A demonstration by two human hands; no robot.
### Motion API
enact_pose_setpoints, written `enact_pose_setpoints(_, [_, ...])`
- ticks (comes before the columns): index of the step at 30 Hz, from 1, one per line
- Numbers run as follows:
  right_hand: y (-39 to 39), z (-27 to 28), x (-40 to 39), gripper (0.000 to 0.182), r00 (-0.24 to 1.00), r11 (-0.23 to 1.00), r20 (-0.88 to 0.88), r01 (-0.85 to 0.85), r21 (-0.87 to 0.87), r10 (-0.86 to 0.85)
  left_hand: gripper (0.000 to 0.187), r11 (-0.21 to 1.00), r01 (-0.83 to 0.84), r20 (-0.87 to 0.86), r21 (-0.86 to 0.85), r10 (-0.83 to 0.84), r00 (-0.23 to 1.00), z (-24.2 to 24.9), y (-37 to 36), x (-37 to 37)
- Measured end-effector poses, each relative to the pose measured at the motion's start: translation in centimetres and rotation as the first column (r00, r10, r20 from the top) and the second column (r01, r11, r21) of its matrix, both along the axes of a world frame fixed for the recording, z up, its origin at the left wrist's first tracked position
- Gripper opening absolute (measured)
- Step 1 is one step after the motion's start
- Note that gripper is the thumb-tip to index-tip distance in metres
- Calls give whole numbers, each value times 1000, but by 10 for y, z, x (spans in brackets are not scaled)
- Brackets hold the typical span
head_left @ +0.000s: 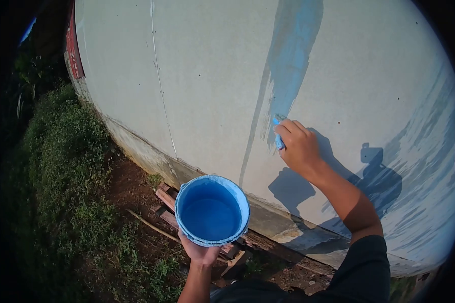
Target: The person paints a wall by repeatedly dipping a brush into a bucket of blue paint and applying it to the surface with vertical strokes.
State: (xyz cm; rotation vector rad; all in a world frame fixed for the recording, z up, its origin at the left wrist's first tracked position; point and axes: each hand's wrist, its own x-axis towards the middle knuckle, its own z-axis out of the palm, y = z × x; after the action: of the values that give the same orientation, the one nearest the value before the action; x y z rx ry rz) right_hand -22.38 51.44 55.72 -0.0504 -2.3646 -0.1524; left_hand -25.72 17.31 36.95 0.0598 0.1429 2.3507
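Note:
My right hand point(299, 145) is closed round a paintbrush point(279, 141) with blue paint on its handle. The brush end is at the wall point(217, 91), at the lower end of a wet blue paint streak point(290, 60). Most of the bristles are hidden by my fingers. Below and to the left, my left hand point(199, 250) holds a bucket point(212, 209) from underneath and by its near side. Blue paint point(211, 217) lies inside, and the bucket's rim is smeared with pale blue. Most of my left fingers are behind the bucket.
Thin blue strokes point(429, 202) cover the wall's right side, where my shadow point(374, 177) falls. Wooden planks point(167, 202) and a stick point(151, 225) lie on bare soil at the wall's base. Green weeds point(71, 161) grow on the left. A red panel point(73, 50) edges the wall's upper left.

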Motion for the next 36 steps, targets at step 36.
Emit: enact_pose_setpoints(36, [-25,-139,-10,6,896,970,405,-96,-224,182,81,998,-3,2,-65,3,1000,-10,-20,-22])
